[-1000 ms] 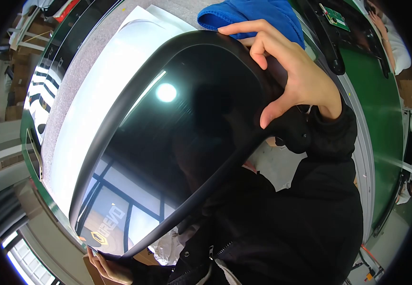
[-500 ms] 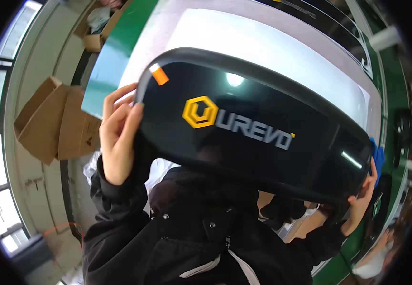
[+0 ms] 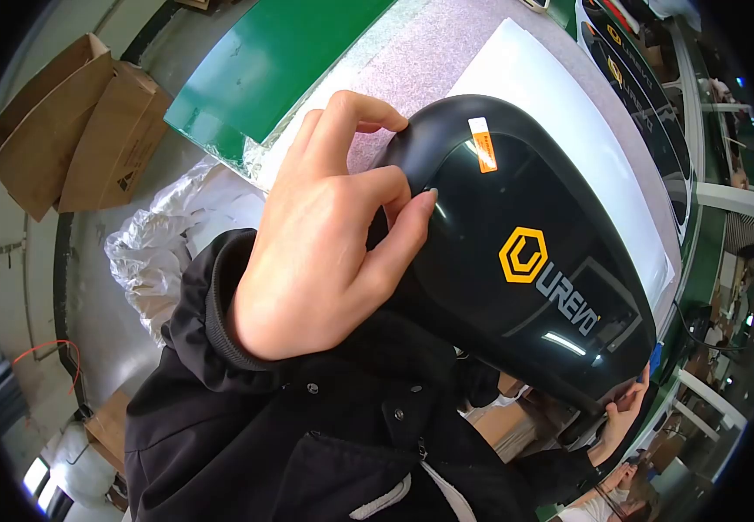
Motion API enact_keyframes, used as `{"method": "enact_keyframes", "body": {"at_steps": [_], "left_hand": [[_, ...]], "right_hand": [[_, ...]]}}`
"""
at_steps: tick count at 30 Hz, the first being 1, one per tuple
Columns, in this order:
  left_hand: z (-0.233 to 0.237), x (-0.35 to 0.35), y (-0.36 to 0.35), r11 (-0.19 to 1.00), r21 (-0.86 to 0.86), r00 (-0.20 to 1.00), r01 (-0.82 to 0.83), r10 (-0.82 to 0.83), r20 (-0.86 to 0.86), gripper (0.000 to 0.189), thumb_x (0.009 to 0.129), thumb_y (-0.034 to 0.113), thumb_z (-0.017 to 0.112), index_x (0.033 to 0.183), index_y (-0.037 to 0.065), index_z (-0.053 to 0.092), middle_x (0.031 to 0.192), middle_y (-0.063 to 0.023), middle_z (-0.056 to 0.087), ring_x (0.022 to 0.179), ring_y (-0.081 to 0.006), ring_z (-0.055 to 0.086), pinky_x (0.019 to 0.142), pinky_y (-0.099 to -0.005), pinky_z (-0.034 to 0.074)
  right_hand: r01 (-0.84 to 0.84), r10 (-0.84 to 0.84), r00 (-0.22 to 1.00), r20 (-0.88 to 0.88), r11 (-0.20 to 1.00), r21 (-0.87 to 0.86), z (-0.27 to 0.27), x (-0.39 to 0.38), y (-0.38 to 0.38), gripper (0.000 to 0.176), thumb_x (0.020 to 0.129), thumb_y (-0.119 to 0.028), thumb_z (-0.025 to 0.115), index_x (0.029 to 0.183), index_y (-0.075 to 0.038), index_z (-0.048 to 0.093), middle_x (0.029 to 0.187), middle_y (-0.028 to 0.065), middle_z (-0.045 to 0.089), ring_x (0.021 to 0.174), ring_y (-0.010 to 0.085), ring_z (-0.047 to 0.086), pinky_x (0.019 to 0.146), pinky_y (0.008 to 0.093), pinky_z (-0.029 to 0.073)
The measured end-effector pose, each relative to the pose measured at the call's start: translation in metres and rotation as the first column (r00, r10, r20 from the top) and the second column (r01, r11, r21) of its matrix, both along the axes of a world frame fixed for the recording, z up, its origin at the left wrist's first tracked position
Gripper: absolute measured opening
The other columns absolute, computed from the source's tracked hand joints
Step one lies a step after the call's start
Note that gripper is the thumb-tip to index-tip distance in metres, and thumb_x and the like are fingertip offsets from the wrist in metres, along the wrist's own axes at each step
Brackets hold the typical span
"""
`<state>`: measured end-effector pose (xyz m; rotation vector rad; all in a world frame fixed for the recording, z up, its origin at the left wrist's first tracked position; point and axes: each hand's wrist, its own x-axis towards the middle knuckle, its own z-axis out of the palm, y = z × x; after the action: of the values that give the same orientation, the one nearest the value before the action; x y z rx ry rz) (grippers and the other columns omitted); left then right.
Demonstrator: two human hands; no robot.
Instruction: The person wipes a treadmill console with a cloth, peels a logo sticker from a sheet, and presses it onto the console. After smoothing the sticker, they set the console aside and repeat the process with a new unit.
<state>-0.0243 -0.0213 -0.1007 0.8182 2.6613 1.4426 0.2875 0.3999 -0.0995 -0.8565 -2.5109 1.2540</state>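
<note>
A glossy black panel (image 3: 473,252) with a rounded matte rim carries a yellow hexagon logo and grey UREVO lettering. It is tilted in front of my body. An orange-and-white sticker (image 3: 485,148) is on its upper left corner. My left hand (image 3: 333,226) is closed at the panel's near end, with bent fingers at the rim and the thumb over its face. At the far lower right end, my right hand (image 3: 625,413) grips the edge; part of its fingers is hidden. Something blue (image 3: 655,358) shows beside that hand.
A white sheet (image 3: 516,65) lies on the grey work surface (image 3: 412,52) behind the panel. More black panels with logos (image 3: 633,78) stand at the upper right. A green surface (image 3: 255,61), cardboard boxes (image 3: 99,148) and crumpled plastic wrap (image 3: 146,257) are on the left. People sit at the lower right.
The panel has turned so its left end is closer and higher, its right end lower. My left hand has come nearer the camera, and the view has swung right.
</note>
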Motion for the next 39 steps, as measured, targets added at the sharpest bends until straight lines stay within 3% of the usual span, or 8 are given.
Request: {"method": "enact_keyframes", "body": {"at_steps": [5,9,11,22,28,31,35,39], "left_hand": [[-0.001,-0.004,-0.004,1.0,0.03,1.0,0.007,-0.007,0.028,0.023,0.075,0.008,0.06,0.057,-0.003,0.05,0.108,-0.0178,0.048,0.102,-0.0313,0.049,0.091,-0.0385,0.035],[0.002,-0.003,0.0,1.0,0.026,0.996,0.0,-0.002,0.084,0.024,0.075,0.005,0.059,0.055,-0.002,0.047,0.11,-0.0165,0.047,0.103,-0.0269,0.048,0.091,-0.0356,0.034],[-0.001,-0.003,0.002,0.999,0.04,0.996,-0.01,0.006,0.094,0.025,0.077,0.005,0.057,0.055,-0.002,0.047,0.11,-0.0153,0.047,0.103,-0.0246,0.047,0.09,-0.0344,0.034],[0.004,0.005,0.013,0.993,0.061,0.976,-0.1,0.086,0.202,0.025,0.078,0.003,0.056,0.056,-0.001,0.046,0.111,-0.0158,0.047,0.099,-0.0236,0.051,0.078,-0.03,0.039],[0.0,0.006,0.014,0.986,0.122,0.98,-0.118,0.096,0.172,0.022,0.079,0.001,0.055,0.058,-0.003,0.049,0.114,-0.0162,0.048,0.1,-0.0209,0.051,0.078,-0.027,0.037],[-0.004,0.003,0.003,0.997,0.056,0.986,-0.049,0.04,0.16,0.019,0.085,0.007,0.05,0.083,-0.009,0.061,0.116,-0.0154,0.048,0.103,-0.0215,0.052,0.09,-0.0284,0.035],[-0.002,0.006,0.01,0.989,0.106,0.984,-0.103,0.085,0.158,0.02,0.082,0.004,0.053,0.063,-0.004,0.053,0.115,-0.014,0.048,0.097,-0.0164,0.05,0.066,-0.0211,0.035],[-0.004,0.007,0.01,0.99,0.11,0.987,-0.093,0.077,0.144,0.02,0.083,0.006,0.053,0.065,-0.004,0.055,0.115,-0.0137,0.048,0.096,-0.0159,0.05,0.064,-0.0205,0.035]], "right_hand": [[0.001,-0.001,1.0,0.002,1.0,-0.01,0.006,-0.002,-0.004,0.065,0.053,-0.042,0.083,0.088,-0.008,0.04,0.141,0.01,0.026,0.129,0.0217,0.028,0.103,0.0328,0.022],[0.249,-0.223,0.966,-0.13,0.939,0.236,-0.011,-0.031,-0.021,0.069,0.077,-0.058,0.055,0.118,-0.004,0.043,0.141,0.0149,0.025,0.13,0.0229,0.025,0.107,0.0349,0.016],[-0.001,0.05,0.993,-0.107,0.911,0.412,-0.007,-0.055,-0.051,0.081,0.083,-0.063,0.035,0.134,-0.001,0.03,0.141,0.015,0.025,0.132,0.0241,0.022,0.108,0.0353,0.012],[-0.088,-0.119,0.965,0.235,0.695,0.713,0.005,-0.062,-0.064,0.081,0.084,-0.064,0.021,0.14,-0.005,0.018,0.145,0.0119,0.02,0.133,0.0248,0.019,0.105,0.039,0.01],[-0.09,-0.123,0.968,0.221,0.65,0.755,0.004,-0.07,-0.084,0.089,0.08,-0.07,0.024,0.14,-0.004,0.017,0.145,0.0143,0.018,0.135,0.0263,0.015,0.104,0.0472,0.005],[-0.135,-0.094,0.964,0.247,0.626,0.768,0.005,-0.081,-0.102,0.095,0.077,-0.073,0.027,0.139,-0.001,0.018,0.144,0.0171,0.018,0.135,0.0286,0.015,0.104,0.0487,0.006],[-0.173,-0.045,0.968,0.248,0.599,0.782,0.002,-0.096,-0.12,0.102,0.072,-0.075,0.032,0.138,0.001,0.017,0.143,0.02,0.018,0.134,0.0307,0.016,0.104,0.0519,0.006],[-0.233,0.064,0.967,0.246,0.611,0.756,0.003,-0.122,-0.145,0.11,0.066,-0.074,0.044,0.136,0.006,0.017,0.142,0.0231,0.017,0.134,0.0323,0.017,0.104,0.0528,0.007]]}}
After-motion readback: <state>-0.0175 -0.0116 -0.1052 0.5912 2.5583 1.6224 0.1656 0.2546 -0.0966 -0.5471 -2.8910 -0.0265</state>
